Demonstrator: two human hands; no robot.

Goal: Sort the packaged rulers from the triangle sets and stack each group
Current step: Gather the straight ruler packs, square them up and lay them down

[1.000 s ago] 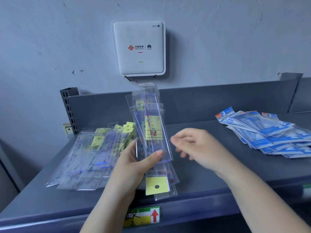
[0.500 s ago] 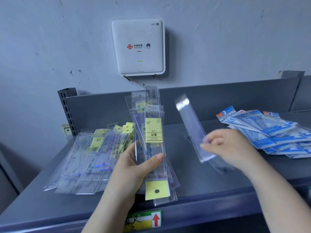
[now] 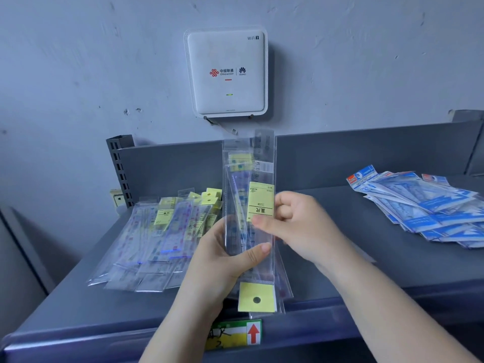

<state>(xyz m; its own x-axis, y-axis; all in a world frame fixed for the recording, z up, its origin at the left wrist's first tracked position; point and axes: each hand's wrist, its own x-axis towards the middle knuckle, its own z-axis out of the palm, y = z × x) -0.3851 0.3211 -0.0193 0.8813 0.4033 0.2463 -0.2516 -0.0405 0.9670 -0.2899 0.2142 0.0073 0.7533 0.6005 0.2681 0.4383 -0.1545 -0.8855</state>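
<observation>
Both hands meet at the middle of the frame over a bunch of packaged rulers point(image 3: 248, 205). Left hand point(image 3: 222, 260) grips the bunch from the left, thumb curled across the front of the clear sleeves. Right hand point(image 3: 296, 224) pinches the front sleeve at its right edge, thumb lying just below the yellow label, fingers curled behind. The bunch stands nearly upright above the near edge of the shelf point(image 3: 327, 258), its yellow hang tab at the bottom.

Judging by the look, these packs are light, thin and stiff along their length, but the glossy film is probably slippery, so sleeves could slide out of a loose grip. Holding across the width near mid-length, as now, seems the safest place; the loose tab ends would bend.

Left of the hands, well apart from the held bunch, a fanned ruler pile point(image 3: 157, 237) lies flat on the shelf. At the right of the frame lies the blue triangle set pile point(image 3: 424, 208), apart from both hands. A white router point(image 3: 226, 72) hangs on the wall above.
</observation>
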